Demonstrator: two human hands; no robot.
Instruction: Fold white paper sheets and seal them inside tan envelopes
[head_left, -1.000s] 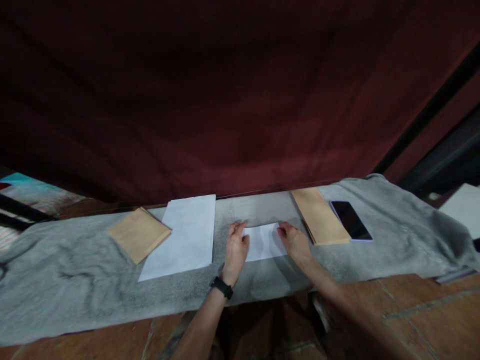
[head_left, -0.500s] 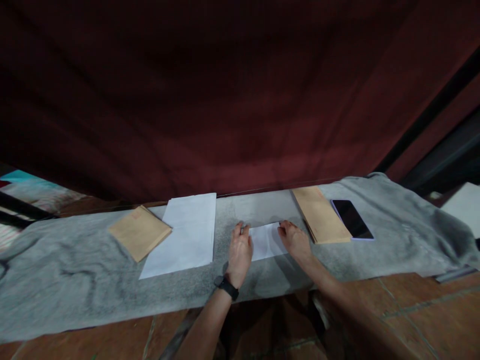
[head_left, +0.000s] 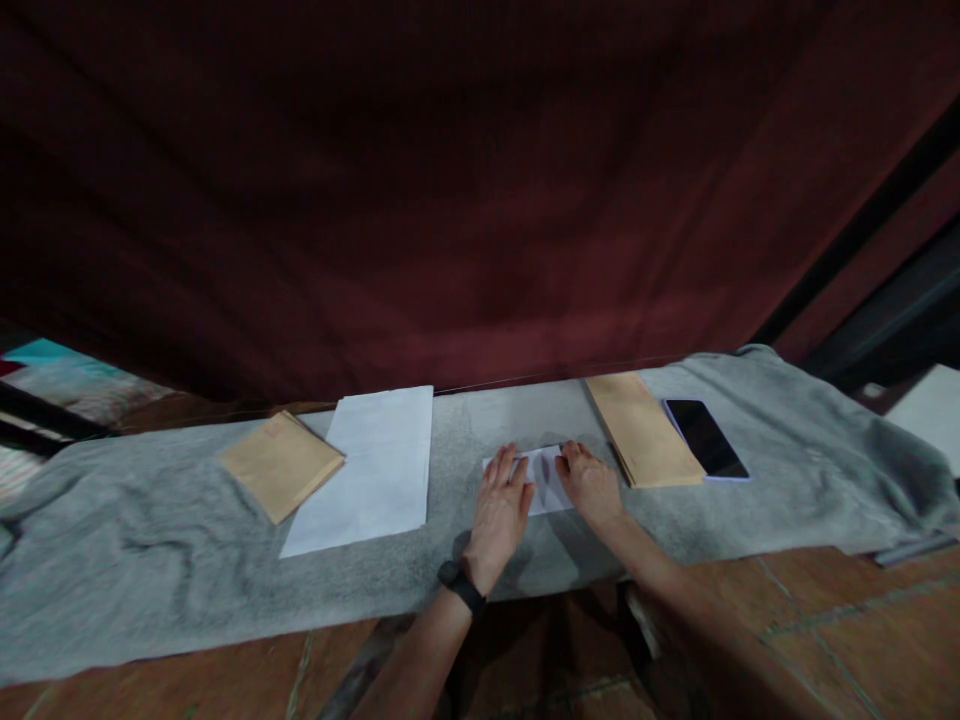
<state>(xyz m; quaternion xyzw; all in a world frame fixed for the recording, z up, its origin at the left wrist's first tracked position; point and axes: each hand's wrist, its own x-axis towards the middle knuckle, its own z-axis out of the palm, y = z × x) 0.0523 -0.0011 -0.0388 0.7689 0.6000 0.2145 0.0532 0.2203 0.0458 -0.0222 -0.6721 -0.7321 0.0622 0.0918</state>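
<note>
We can read no text, brand or number: the faint reddish marks on the left envelope and right envelope, either side of the white sheets, are too blurred.

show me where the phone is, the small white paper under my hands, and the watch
Phone (head_left: 706, 439): head view, middle of its dark screen.
Small white paper (head_left: 547, 482): head view, bare part between the hands.
Watch (head_left: 468, 592): head view, its dark band.
</note>
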